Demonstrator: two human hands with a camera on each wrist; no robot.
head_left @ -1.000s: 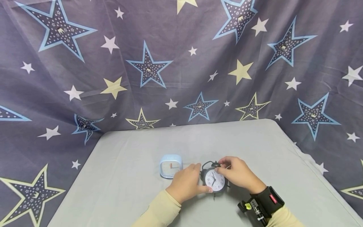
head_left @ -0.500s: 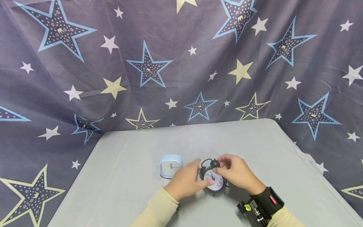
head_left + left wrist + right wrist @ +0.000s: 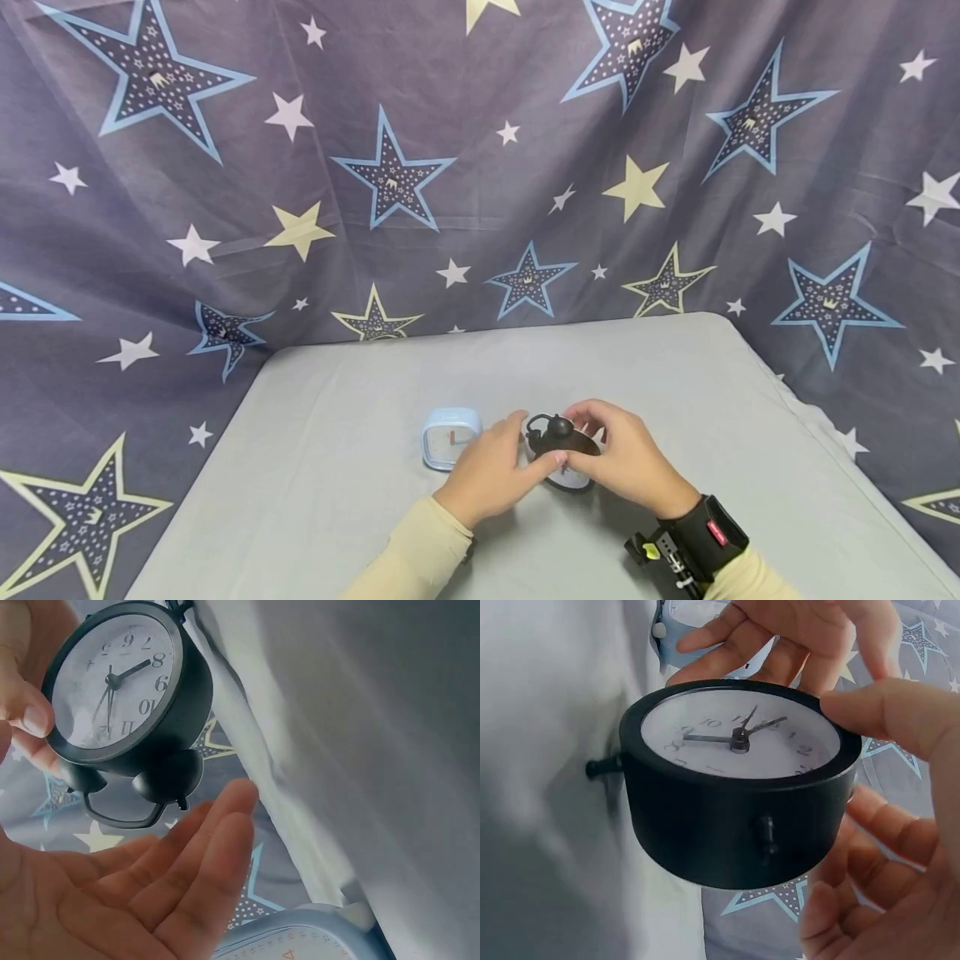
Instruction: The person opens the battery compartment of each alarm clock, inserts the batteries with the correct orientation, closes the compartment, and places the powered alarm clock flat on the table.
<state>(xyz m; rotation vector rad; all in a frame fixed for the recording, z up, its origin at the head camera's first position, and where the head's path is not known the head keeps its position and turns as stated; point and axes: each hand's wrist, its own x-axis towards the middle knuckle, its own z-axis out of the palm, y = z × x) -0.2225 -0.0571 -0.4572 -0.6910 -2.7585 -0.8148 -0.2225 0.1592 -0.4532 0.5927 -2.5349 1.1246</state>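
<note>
A black twin-bell alarm clock [image 3: 567, 447] with a white dial is tipped forward, its bells towards me and its dial mostly turned down in the head view. My right hand [image 3: 626, 458] grips its right side, the thumb [image 3: 889, 712] at the front rim and the fingers behind. Beside its left side is my left hand [image 3: 487, 468], whose fingers [image 3: 217, 877] stretch out straight near the bells, apart from the clock in the left wrist view. Both thumb tips come close together before the dial. Two short feet [image 3: 604, 766] stick out of the clock's underside.
A light blue square clock [image 3: 452, 437] stands just left of my left hand, partly covered by it. Grey cloth covers the table [image 3: 337, 500]. Behind hangs a dark curtain with stars [image 3: 480, 167]. A black strap with a small camera mount [image 3: 693, 537] sits on my right wrist.
The black alarm clock has tipped forward, bells towards me, so its dial shows less. My right hand has risen slightly with it. My left thumb has slid up across the front towards the right thumb.
</note>
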